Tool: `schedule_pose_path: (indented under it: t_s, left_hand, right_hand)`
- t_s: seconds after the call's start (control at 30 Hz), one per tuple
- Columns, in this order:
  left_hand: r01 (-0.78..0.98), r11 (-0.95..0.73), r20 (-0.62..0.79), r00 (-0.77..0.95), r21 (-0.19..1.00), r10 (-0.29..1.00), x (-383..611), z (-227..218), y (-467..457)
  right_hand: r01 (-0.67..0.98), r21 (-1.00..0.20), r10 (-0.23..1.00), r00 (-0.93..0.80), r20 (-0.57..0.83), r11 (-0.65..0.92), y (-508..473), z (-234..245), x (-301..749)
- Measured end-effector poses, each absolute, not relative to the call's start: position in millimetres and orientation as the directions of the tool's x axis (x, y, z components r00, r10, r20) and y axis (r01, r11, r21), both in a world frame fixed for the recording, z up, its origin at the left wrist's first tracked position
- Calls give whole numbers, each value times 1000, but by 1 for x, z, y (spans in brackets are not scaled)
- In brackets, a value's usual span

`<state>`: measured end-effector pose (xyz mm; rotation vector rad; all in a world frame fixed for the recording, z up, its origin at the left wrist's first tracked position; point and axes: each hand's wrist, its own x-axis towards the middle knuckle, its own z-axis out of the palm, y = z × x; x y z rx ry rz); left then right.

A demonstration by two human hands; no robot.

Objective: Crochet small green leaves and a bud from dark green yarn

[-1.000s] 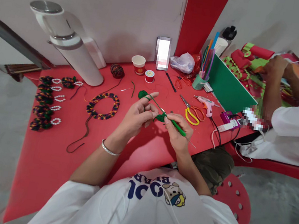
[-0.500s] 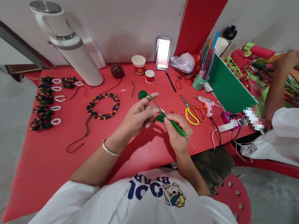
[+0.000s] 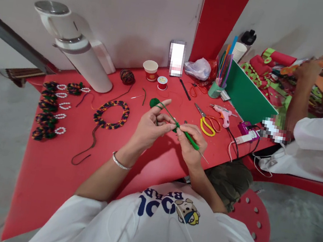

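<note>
My right hand (image 3: 192, 144) is closed round a crochet hook (image 3: 191, 140) with a green handle, its thin rear end pointing down to the right. My left hand (image 3: 153, 126) pinches a small piece of green crochet (image 3: 176, 127) at the hook's tip; the fingers largely cover it. Green yarn (image 3: 167, 109) runs over the raised left index finger to the work. Just beyond that finger lies a green yarn ball (image 3: 153, 102). Left of my hands rests a ring of multicoloured crochet (image 3: 111, 114) with a loose brown tail.
Scissors (image 3: 206, 124) and a pink glue gun (image 3: 224, 113) lie to the right. At the back are a paper cup (image 3: 150, 70), a thread spool (image 3: 162, 83) and a phone (image 3: 176, 58). A tall white flask (image 3: 82, 59) stands left. Beyond a green divider (image 3: 252, 92), another person's hands (image 3: 317, 68) work.
My left thumb and fingers have closed in on the green crochet, now meeting my right fingertips and covering more of it. The other person's hands have shifted slightly.
</note>
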<state>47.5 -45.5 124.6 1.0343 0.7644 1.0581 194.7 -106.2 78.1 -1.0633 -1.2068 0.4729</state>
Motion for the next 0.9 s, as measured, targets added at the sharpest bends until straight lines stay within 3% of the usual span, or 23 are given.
schedule_pose_path:
  t_s: [0.53,0.77,0.9]
  left_hand:
    - [-267,76,23,349,961,937,46,126,-47]
    - [-189,64,9,362,980,932,44,129,-49]
    - [-16,-97,98,257,995,961,46,124,-52]
  right_hand:
    - [418,-745,701,289,652,520,-106,74,196]
    - [221,-777,747,216,629,590,-94,71,206]
    - [222,-789,780,149,608,573,-90,80,209]
